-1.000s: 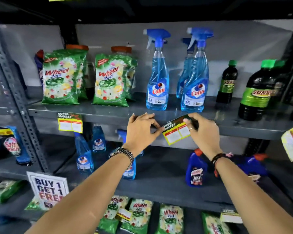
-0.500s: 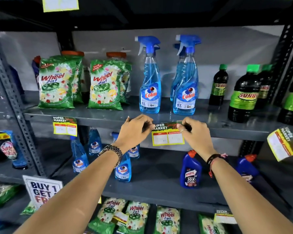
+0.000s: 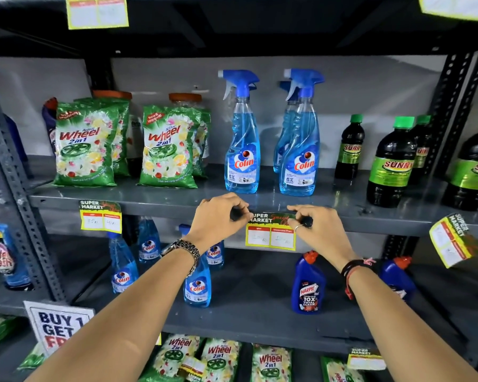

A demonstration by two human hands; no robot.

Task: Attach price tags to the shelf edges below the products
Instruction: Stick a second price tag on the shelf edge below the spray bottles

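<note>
Left hand [image 3: 218, 219], fingers pinched narrow on the upper left corner of the price tag [image 3: 271, 232]; right hand [image 3: 316, 230], likewise pinched, on the upper right corner, where a small dark object, possibly a clip or magnet, shows between its fingertips. Tag held level against the front shelf edge [image 3: 163, 206], directly below the two Colin spray bottles [image 3: 242, 139], its yellow lower half hanging beneath the lip. Further left, a matching tag [image 3: 100, 217] already sits under the Wheel detergent packs [image 3: 84, 144]; at far right another tag [image 3: 453, 239] hangs askew. Likely fault from here: uneven pressure or an early release at one corner would let the tag tilt or drop, as the crooked one suggests.
</note>
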